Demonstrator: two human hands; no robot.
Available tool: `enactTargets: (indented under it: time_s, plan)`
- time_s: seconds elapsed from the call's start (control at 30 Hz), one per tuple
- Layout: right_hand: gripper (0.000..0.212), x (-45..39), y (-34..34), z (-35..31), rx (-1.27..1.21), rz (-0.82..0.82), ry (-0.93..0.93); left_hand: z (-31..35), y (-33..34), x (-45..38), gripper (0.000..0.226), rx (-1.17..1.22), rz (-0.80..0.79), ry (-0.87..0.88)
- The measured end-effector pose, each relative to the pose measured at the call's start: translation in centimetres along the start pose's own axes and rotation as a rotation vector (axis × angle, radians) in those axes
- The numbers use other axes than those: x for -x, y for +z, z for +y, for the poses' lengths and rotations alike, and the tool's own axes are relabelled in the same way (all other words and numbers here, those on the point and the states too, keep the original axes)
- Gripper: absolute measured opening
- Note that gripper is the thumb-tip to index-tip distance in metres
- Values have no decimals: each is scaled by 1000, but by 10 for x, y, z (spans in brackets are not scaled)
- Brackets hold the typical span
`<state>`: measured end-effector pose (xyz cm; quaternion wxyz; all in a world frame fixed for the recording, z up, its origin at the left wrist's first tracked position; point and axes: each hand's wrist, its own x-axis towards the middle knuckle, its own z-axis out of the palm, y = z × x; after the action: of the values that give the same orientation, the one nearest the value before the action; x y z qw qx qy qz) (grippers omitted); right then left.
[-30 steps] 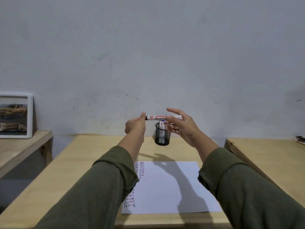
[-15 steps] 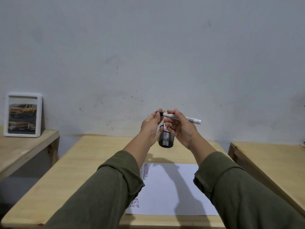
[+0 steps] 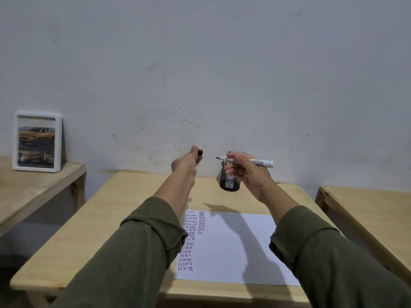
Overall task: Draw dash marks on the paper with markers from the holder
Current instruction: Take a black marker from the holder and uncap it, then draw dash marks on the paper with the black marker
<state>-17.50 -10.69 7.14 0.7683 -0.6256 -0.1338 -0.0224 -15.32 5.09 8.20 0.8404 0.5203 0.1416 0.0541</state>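
My right hand (image 3: 246, 174) holds a white marker (image 3: 259, 162) level above the table, its bare dark tip pointing left. My left hand (image 3: 185, 165) is raised a short way to the left and pinches the marker's black cap (image 3: 200, 152) between its fingertips. Behind my right hand stands the black mesh holder (image 3: 229, 184) with white markers in it, partly hidden by my fingers. The white paper (image 3: 231, 245) lies on the wooden table (image 3: 124, 210) below my arms, with columns of red, blue and black dashes along its left side.
A framed photo (image 3: 36, 142) leans on the wall on a wooden side table (image 3: 33, 185) at the left. Another wooden table (image 3: 369, 210) stands at the right, a narrow gap away. A grey wall rises behind the tables.
The cap has come off the marker: my left hand pulled it away to the left while my right hand kept the marker body. Both hands have moved apart.
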Motion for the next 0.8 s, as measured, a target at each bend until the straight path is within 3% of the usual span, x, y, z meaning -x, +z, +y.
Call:
enactTargets:
  time_s: [0.1, 0.27, 0.47, 0.63, 0.8]
  plan:
    - [17, 7, -12, 14, 8, 32, 84, -11, -35, -11, 30, -303, 102, 149]
    - [8, 13, -9, 48, 72, 40, 194, -50, -78, -8, 8, -690, 168, 235]
    - [5, 20, -1, 75, 49, 38, 265, -94, -114, -11, 4, -942, 205, 255]
    - [22, 22, 1, 95, 21, 28, 324, -109, -122, -14, 17, -1121, 174, 280]
    - [18, 26, 3, 104, 5, 31, 344, -116, -125, -16, 24, -1194, 132, 315]
